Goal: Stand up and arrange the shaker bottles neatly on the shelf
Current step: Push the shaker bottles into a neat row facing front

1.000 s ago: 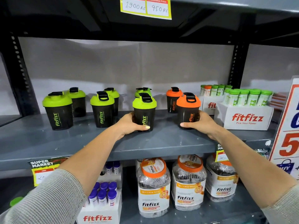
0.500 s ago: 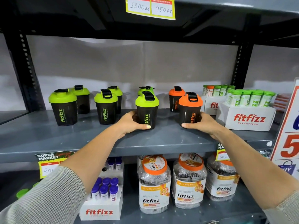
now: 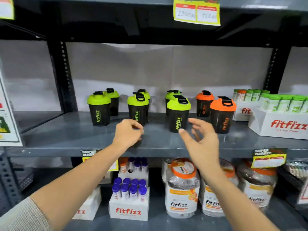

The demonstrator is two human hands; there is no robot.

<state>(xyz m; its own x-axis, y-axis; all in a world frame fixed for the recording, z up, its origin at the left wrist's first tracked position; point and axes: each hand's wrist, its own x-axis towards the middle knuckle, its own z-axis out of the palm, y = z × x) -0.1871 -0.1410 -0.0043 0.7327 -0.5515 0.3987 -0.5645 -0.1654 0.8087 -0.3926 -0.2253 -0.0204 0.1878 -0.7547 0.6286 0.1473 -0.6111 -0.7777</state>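
Both hands hover in front of the shelf point(image 3: 75, 135) at frame centre, and neither holds anything. The left hand point(image 3: 127, 133) is loosely curled, fingertips drawn toward the thumb, empty, just in front of the second front-row shaker bottle point(image 3: 138, 108); motion blur hides whether it touches that bottle's base. The right hand point(image 3: 200, 139) is spread, thumb and fingers apart, empty, placed between the third green-lidded shaker bottle point(image 3: 178, 114) and the orange-lidded shaker bottle point(image 3: 223, 115), touching neither. Eight shaker bottles stand upright on the grey painted metal shelf in two rows across mid-frame: six with lime-green lids and two with orange lids at the right. Each has a tapered dark translucent body, a domed plastic lid with a black flip cap, and vertical "fitfizz" lettering. The leftmost front bottle point(image 3: 99, 109) stands well apart from the hands. At right, a white cardboard fitfizz tray point(image 3: 283, 125) holds green-capped tubes. Below, clear plastic jars point(image 3: 182, 189) with orange lids stand on the lower shelf.
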